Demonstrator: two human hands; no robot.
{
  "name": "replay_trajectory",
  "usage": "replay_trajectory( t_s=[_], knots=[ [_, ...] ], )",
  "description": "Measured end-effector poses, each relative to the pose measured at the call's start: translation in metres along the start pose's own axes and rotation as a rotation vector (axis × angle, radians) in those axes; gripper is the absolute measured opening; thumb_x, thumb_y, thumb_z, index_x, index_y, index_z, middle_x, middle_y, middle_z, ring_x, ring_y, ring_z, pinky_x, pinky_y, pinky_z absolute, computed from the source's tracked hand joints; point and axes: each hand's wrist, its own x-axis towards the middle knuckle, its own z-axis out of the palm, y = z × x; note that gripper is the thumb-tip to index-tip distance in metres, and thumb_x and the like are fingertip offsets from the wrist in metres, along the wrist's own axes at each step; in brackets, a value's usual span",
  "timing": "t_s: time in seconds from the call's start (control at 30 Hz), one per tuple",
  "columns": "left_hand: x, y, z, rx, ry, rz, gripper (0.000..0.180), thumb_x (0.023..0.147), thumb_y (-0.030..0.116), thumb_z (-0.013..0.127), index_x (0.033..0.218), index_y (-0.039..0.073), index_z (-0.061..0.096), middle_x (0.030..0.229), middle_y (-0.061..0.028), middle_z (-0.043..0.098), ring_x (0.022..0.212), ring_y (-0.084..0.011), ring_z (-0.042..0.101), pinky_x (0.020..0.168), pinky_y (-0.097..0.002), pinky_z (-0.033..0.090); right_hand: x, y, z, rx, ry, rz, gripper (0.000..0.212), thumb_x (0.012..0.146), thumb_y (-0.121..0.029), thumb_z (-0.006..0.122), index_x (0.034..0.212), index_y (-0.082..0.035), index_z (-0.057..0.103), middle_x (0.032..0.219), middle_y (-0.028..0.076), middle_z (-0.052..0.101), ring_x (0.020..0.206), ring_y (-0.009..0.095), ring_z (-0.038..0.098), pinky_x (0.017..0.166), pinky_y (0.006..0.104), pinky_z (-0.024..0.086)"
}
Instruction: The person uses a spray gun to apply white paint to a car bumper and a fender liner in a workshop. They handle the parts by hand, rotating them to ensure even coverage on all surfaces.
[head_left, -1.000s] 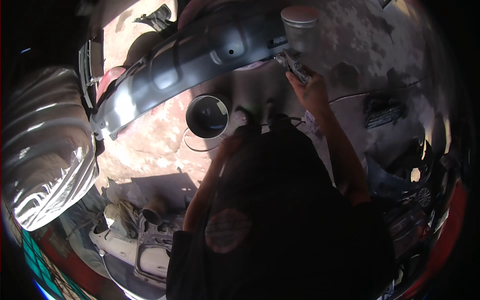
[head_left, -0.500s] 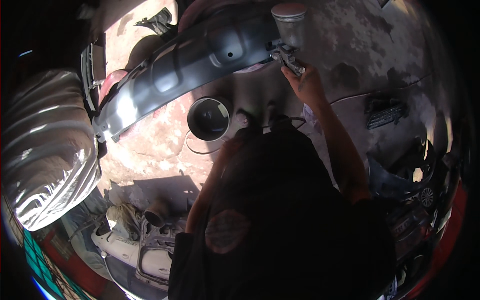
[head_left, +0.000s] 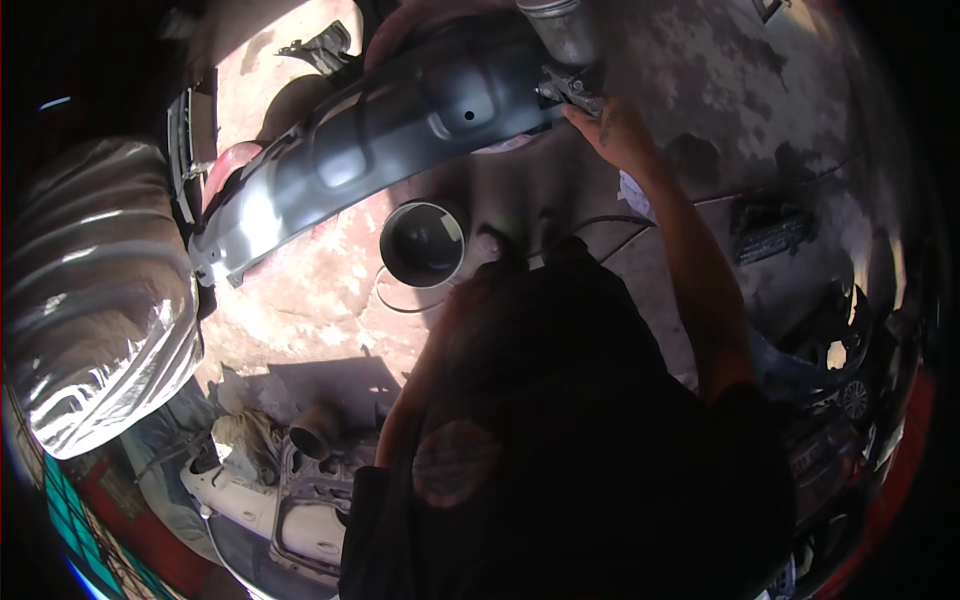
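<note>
A long grey car bumper (head_left: 395, 115) with pressed recesses and a small round hole runs from the far middle down to the left. At its right end I hold a paint spray gun (head_left: 572, 90), topped by a metal cup, with my right hand (head_left: 622, 138) closed round its handle. The gun is close to the bumper's surface; whether it touches cannot be told. My left arm hangs down beside my dark shirt, and my left hand (head_left: 466, 297) is near my waist in deep shadow, its fingers hidden.
An open round bucket (head_left: 422, 245) stands on the floor below the bumper. A hose (head_left: 630, 228) trails across to the right. Silver wrapped sheeting (head_left: 105, 300) bulges at the left. Car parts (head_left: 265, 500) lie at lower left, and a dark grille-like part (head_left: 770, 232) lies at right.
My right hand and the spray gun have moved slightly away from me, and the cup tilts more to the left. The left arm stays almost in place.
</note>
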Motion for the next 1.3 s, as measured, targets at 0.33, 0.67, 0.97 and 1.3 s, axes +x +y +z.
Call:
replay_trajectory(
  t_s=[0.33, 0.67, 0.97, 1.3],
  knots=[
    [-0.012, -0.014, -0.015, -0.219, -0.034, 0.066, 0.040, 0.101, 0.014, 0.067, 0.134, -0.007, 0.065, 0.126, -0.0175, 0.073, 0.114, -0.0221, 0.070, 0.097, -0.0349, 0.055, 0.007, -0.025, -0.020, 0.021, -0.191, -0.007, 0.039, 0.093, -0.038, 0.078, 0.106, -0.002, 0.075, 0.090, 0.017, 0.077, 0.085, 0.034, 0.075, 0.080, 0.0418, 0.056],
    [-0.012, 0.007, 0.031, 0.094, 0.292, -0.031, 0.035, 0.099, 0.017, 0.069, 0.129, -0.001, 0.070, 0.107, -0.0199, 0.078, 0.103, -0.0242, 0.075, 0.090, -0.0384, 0.057, 0.045, 0.008, -0.051, -0.080, -0.167, -0.097, 0.035, 0.096, -0.036, 0.074, 0.107, -0.003, 0.076, 0.082, 0.013, 0.075, 0.077, 0.030, 0.073, 0.075, 0.0405, 0.055],
    [0.007, 0.016, 0.132, 0.117, 0.325, 0.032, 0.035, 0.105, 0.025, 0.060, 0.127, -0.001, 0.070, 0.117, -0.0268, 0.074, 0.114, -0.0385, 0.071, 0.095, -0.0439, 0.055, 0.042, 0.062, -0.080, 0.010, -0.498, -0.062, 0.043, 0.095, -0.035, 0.077, 0.125, -0.004, 0.073, 0.095, 0.017, 0.076, 0.087, 0.027, 0.072, 0.084, 0.0381, 0.054],
    [0.018, -0.021, 0.166, 0.012, 0.482, -0.089, 0.035, 0.106, 0.030, 0.061, 0.125, 0.003, 0.072, 0.114, -0.0233, 0.076, 0.111, -0.0366, 0.073, 0.092, -0.0445, 0.056, 0.072, 0.067, -0.066, 0.042, -0.389, -0.244, 0.038, 0.097, -0.036, 0.074, 0.112, -0.001, 0.072, 0.082, 0.015, 0.071, 0.076, 0.027, 0.068, 0.075, 0.0406, 0.052]
  ],
)
